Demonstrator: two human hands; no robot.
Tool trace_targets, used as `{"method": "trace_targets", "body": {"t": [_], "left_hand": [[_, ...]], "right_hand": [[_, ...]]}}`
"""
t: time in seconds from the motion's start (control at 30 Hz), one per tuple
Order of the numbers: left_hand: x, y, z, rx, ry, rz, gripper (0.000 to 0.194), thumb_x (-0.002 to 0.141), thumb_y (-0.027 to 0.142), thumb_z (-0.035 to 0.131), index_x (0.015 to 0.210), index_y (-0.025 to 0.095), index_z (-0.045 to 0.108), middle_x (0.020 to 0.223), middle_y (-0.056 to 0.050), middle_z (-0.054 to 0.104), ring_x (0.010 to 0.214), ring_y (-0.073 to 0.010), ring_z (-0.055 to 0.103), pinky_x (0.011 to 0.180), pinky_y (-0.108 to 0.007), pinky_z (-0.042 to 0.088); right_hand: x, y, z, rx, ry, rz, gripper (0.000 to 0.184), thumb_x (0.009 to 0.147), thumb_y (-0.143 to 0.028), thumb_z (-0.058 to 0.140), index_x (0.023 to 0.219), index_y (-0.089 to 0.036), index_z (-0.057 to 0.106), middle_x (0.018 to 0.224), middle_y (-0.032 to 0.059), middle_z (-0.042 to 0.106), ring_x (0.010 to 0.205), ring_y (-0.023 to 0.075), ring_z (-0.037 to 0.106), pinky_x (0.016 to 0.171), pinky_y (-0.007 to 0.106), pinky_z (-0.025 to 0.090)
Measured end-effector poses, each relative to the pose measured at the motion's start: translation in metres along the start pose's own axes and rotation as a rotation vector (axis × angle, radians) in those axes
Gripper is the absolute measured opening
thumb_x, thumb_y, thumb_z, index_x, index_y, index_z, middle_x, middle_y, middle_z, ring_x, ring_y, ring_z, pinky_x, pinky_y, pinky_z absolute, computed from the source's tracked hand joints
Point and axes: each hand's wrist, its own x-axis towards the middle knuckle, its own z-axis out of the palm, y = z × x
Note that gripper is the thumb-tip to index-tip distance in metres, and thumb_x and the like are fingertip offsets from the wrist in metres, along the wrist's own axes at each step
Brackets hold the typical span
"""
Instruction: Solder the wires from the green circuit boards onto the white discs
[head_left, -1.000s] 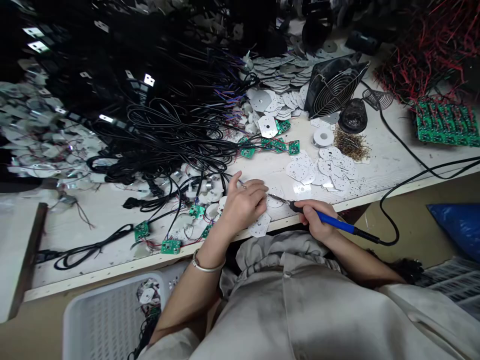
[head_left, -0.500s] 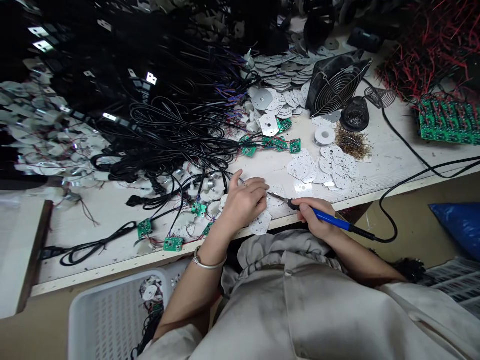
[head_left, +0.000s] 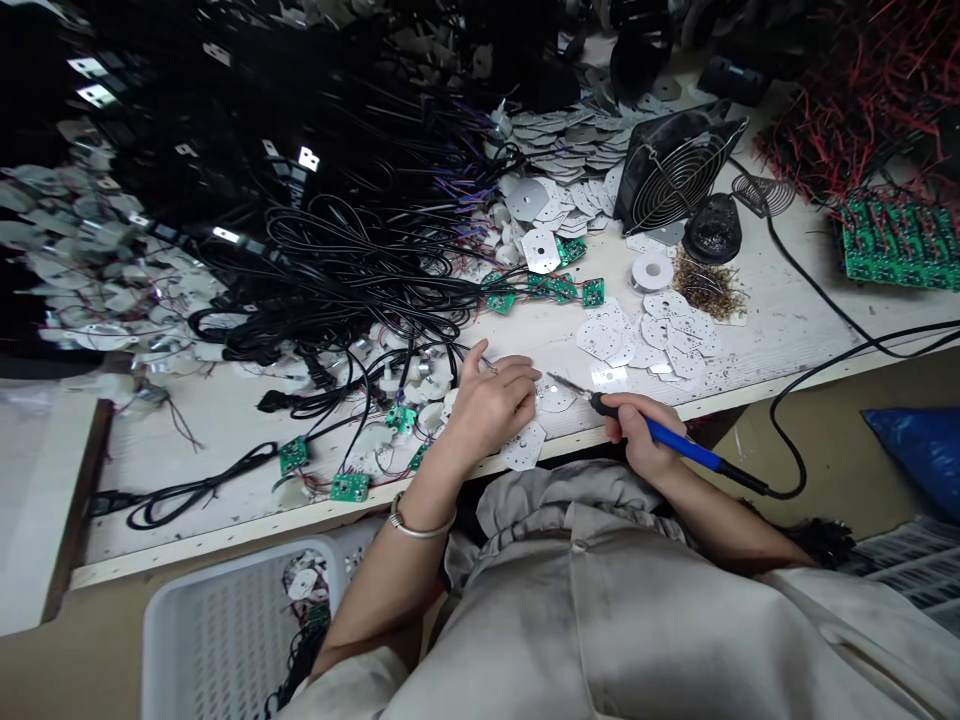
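My right hand (head_left: 643, 432) grips a blue-handled soldering iron (head_left: 686, 447). The iron's thin metal tip points left, over a white round board (head_left: 556, 393) on the table. My left hand (head_left: 491, 405) rests at the table's front, its fingers bent inward and pressed together, with one finger sticking up. What these fingers hold, if anything, is hidden behind them. Just below this hand lies a white hexagonal board (head_left: 523, 447) at the table's edge. Small green circuit boards (head_left: 349, 487) with wires and white plastic parts lie left of my left wrist.
Black cables (head_left: 352, 250) heap up at the left. Toward the back right stand a black fan (head_left: 670, 170), a solder roll (head_left: 652, 271) and a black iron stand (head_left: 712, 230). White boards (head_left: 679, 335) lie in front. A grey basket (head_left: 217, 630) sits below the table.
My right hand has moved slightly right, drawing the soldering iron's tip away from my left fingers. My left hand keeps nearly the same pose.
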Motion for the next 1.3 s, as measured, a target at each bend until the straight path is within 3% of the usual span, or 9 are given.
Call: {"method": "trace_targets", "body": {"t": [0.1,0.2,0.3,0.4,0.6,0.8,0.97,1.3], "left_hand": [[0.0,-0.001,0.0,0.002,-0.002,0.007,0.019,0.088,0.014,0.052,0.079,0.021,0.067,0.103,-0.001,0.077,0.113,-0.0222,0.067,0.122,-0.059,0.014],[-0.001,-0.001,0.0,0.013,0.006,0.021,0.018,0.088,0.014,0.052,0.08,0.021,0.067,0.103,-0.001,0.077,0.112,-0.0223,0.067,0.121,-0.059,0.016],[-0.002,0.0,0.0,0.031,0.009,0.027,0.016,0.088,0.014,0.053,0.082,0.021,0.067,0.105,-0.001,0.077,0.112,-0.022,0.067,0.121,-0.059,0.017],[-0.003,0.001,0.0,0.039,-0.006,0.031,0.016,0.089,0.014,0.053,0.083,0.021,0.066,0.105,-0.001,0.077,0.113,-0.0213,0.067,0.121,-0.058,0.016],[-0.005,0.002,-0.001,0.071,-0.039,0.031,0.016,0.093,0.018,0.052,0.09,0.02,0.068,0.108,-0.003,0.076,0.116,-0.0227,0.065,0.118,-0.056,0.026],[0.001,-0.001,-0.03,0.032,-0.13,0.071,0.041,0.091,0.014,0.048,0.13,0.018,0.058,0.135,-0.01,0.063,0.125,-0.0227,0.058,0.111,-0.046,0.04],[0.017,-0.004,-0.043,0.125,-0.159,0.043,0.027,0.097,0.023,0.048,0.114,0.02,0.07,0.12,-0.007,0.071,0.112,-0.0238,0.063,0.098,-0.042,0.044],[0.046,0.007,-0.021,0.125,-0.335,0.054,0.023,0.096,0.025,0.051,0.091,0.019,0.072,0.101,-0.006,0.074,0.098,-0.0219,0.061,0.09,-0.041,0.035]], "right_hand": [[-0.002,0.001,0.005,-0.053,0.076,-0.098,0.027,0.096,-0.041,0.05,0.109,-0.026,0.068,0.073,0.0008,0.071,0.064,0.0165,0.067,0.065,0.033,0.059],[0.003,-0.004,0.012,-0.153,0.022,-0.285,0.028,0.096,-0.03,0.053,0.122,-0.026,0.06,0.093,0.0044,0.074,0.086,0.0188,0.071,0.081,0.036,0.06],[0.01,-0.004,0.021,-0.253,-0.068,-0.43,0.032,0.097,-0.023,0.051,0.128,-0.025,0.056,0.104,0.0074,0.073,0.098,0.02,0.07,0.085,0.035,0.059],[0.012,0.004,0.029,-0.354,-0.086,-0.499,0.033,0.096,-0.021,0.051,0.129,-0.024,0.056,0.105,0.009,0.072,0.096,0.0211,0.07,0.082,0.034,0.06],[0.01,0.014,0.034,-0.493,-0.088,-0.552,0.031,0.097,-0.021,0.051,0.128,-0.023,0.056,0.099,0.0076,0.071,0.086,0.0201,0.069,0.074,0.032,0.058],[0.013,0.011,0.034,-0.529,-0.07,-0.582,0.027,0.097,-0.021,0.052,0.124,-0.022,0.057,0.096,0.0069,0.07,0.085,0.0201,0.068,0.073,0.031,0.058],[0.013,0.012,0.034,-0.513,-0.066,-0.567,0.028,0.097,-0.021,0.051,0.124,-0.023,0.057,0.097,0.007,0.07,0.086,0.02,0.069,0.074,0.031,0.058],[0.014,0.007,0.033,-0.435,-0.087,-0.493,0.022,0.098,-0.02,0.051,0.119,-0.022,0.056,0.096,0.0065,0.069,0.086,0.0193,0.069,0.076,0.031,0.059]]}}
